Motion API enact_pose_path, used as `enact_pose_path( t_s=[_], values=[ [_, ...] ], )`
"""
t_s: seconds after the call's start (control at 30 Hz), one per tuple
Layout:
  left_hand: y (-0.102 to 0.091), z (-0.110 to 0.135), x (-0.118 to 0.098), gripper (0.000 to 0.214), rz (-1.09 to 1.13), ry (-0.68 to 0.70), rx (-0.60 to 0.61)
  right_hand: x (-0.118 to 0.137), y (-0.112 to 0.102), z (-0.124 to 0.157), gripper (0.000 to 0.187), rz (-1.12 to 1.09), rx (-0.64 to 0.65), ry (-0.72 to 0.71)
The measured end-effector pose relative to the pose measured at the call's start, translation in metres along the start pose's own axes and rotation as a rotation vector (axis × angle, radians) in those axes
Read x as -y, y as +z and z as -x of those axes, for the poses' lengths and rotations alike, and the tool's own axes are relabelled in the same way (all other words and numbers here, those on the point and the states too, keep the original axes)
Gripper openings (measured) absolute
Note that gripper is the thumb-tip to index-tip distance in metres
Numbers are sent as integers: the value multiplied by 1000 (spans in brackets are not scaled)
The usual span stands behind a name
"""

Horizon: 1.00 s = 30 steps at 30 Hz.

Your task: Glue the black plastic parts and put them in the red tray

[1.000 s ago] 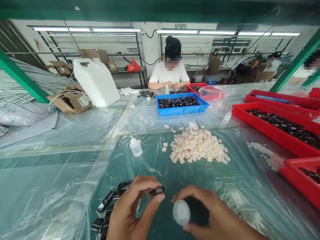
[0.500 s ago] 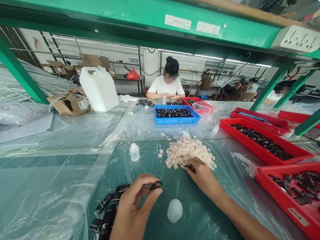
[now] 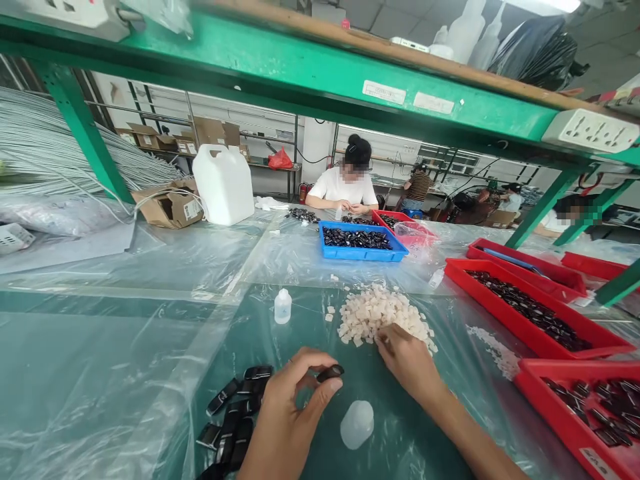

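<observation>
My left hand [image 3: 295, 407] pinches a small glossy black casing [image 3: 331, 373] between thumb and fingertips, raised above the table. My right hand [image 3: 407, 360] is at the front edge of a heap of small whitish square pieces [image 3: 377, 308]. Its fingers are bent together, and whatever lies between the fingertips is hidden. Between my forearms sits a translucent white rounded container [image 3: 357, 425]. Several black casings [image 3: 233, 413] are bunched to the left of my left hand, partly behind it. A small white dropper bottle [image 3: 283, 308] stands left of the heap.
Red trays [image 3: 595, 347] with black parts line the right side. Farther back is a blue tray [image 3: 364, 253], with a person [image 3: 345, 183] working behind it. A white jug [image 3: 223, 187] stands by an open carton [image 3: 173, 205]. Across the top runs a green shelf beam [image 3: 300, 73].
The camera view has tilted, so the scene sits further right and slightly lower. The casing in my left hand is turned differently. My right hand remains at the heap's front edge.
</observation>
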<state>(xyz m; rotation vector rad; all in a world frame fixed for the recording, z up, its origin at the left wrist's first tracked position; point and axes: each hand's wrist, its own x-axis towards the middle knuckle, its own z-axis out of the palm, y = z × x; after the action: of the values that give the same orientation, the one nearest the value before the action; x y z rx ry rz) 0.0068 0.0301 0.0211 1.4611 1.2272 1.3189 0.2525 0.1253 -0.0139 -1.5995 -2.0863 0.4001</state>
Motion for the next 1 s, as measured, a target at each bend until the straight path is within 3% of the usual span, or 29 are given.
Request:
enact_pose_path(
  t_s=[0.17, 0.27, 0.37, 0.5, 0.77, 1.0],
  values=[
    [4, 5, 3, 10, 15, 66, 15, 31, -33, 26, 37, -473, 84, -64],
    [6, 6, 7, 11, 10, 118, 39, 63, -43, 42, 33, -640, 113, -97],
    [7, 8, 8, 10, -4, 190, 68, 84, -42, 50, 21, -779, 152, -129],
    [10, 11, 8, 10, -32, 257, 68, 87, -30, 56, 12, -1019, 263, -84],
    [21, 18, 15, 11, -54, 238, 78, 83, -25, 60, 20, -951, 252, -66],
    [29, 25, 10, 28, -135, 103, -22, 89, -27, 59, 25, -939, 300, -78]
  ],
)
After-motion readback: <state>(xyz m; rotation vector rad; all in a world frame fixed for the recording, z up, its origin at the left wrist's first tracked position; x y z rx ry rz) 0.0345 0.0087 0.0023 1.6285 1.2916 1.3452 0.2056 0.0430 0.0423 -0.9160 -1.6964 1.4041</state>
